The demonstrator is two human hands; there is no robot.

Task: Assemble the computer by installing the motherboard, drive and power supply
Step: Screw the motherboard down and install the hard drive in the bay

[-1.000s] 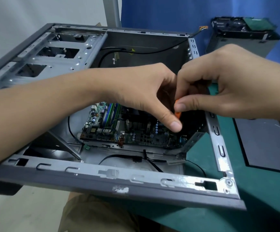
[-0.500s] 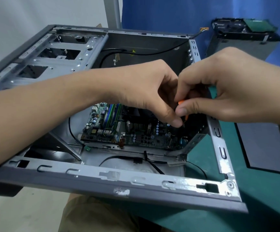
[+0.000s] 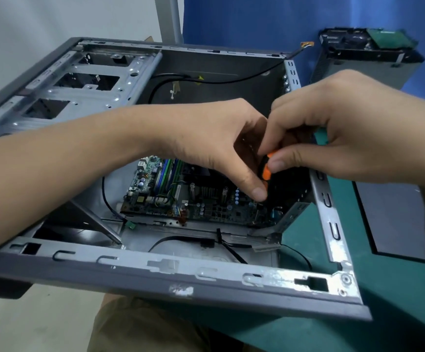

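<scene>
Green mat (image 3: 389,280) carries the open case (image 3: 181,283), motherboard (image 3: 181,201) flat on its floor; left hand (image 3: 214,138) curls, thumb down beside the orange screwdriver (image 3: 266,172), its grip hidden; right hand (image 3: 346,128) pinches the handle, tip unseen, close against the case's right edge

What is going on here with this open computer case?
A person is working inside the open computer case, which lies on a green mat. The motherboard already sits in the case. Both hands meet above its right part: the right hand grips the handle of an orange and black screwdriver, and the left hand pinches the tool lower down, seemingly to guide it. The tip is hidden. A boxy metal unit stands outside, at the back right.
</scene>
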